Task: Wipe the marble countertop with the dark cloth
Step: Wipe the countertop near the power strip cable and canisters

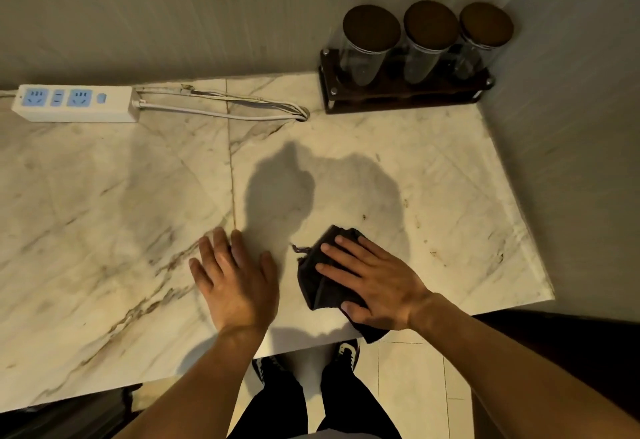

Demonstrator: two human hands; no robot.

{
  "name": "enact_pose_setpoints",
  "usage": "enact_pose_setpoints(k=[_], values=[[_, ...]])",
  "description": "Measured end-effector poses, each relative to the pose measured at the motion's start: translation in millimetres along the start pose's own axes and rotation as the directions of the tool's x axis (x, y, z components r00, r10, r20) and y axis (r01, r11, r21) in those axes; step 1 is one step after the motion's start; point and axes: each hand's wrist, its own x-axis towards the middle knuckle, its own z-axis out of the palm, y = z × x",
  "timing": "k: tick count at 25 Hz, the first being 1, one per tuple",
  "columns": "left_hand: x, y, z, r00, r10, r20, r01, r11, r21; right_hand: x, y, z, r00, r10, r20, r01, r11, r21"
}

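The marble countertop [104, 196] is white with brown veins and fills most of the view. A dark cloth [317, 279] lies crumpled near its front edge, one corner hanging over the edge. My right hand [374, 283] presses flat on top of the cloth, fingers spread and pointing left. My left hand [235, 283] rests flat on the bare marble just left of the cloth, fingers apart, holding nothing. A few small brown specks dot the marble to the right of the cloth.
A white power strip [74, 103] with its looped cable [242, 106] lies along the back wall at left. A dark wooden rack [405, 92] with three lidded glass jars stands in the back right corner. Walls bound the back and right. My feet stand below the front edge.
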Motion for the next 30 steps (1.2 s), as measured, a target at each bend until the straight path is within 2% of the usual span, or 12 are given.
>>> enact_pose_setpoints(k=[6,15,23,30], values=[[2,-1,1,1.0,0.003,0.026,-0.003,1.0,0.021,25,24,-9,0.998,-0.063,-0.015,0.063,0.998,-0.009],[4,3,-1,0.997,-0.036,0.066,0.031,0.997,0.071,67,54,-24,0.995,-0.051,-0.091,0.055,0.998,0.043],[5,2,-2,0.998,-0.019,0.059,0.012,0.994,0.107,111,75,-38,0.977,0.18,-0.117,-0.174,0.983,0.06],[6,3,-1,0.998,-0.021,0.051,0.015,0.994,0.113,141,91,-46,0.886,0.455,-0.093,-0.435,0.883,0.178]])
